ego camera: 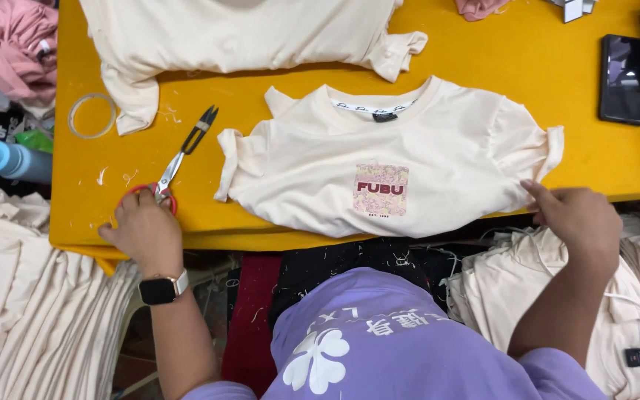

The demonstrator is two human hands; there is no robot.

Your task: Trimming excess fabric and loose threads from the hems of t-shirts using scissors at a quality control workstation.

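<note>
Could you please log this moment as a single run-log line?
left hand: grip on red-handled scissors | right hand: pinching cream T-shirt sleeve edge | yellow table

Bare yellow bench [483, 67] lies open between the cream T-shirt [409, 163] and the black phone [623, 78]. On the left, scissors [183, 155] and a tape ring [92, 115] crowd the strip. A second cream shirt [246, 33] blocks the far edge.
</note>
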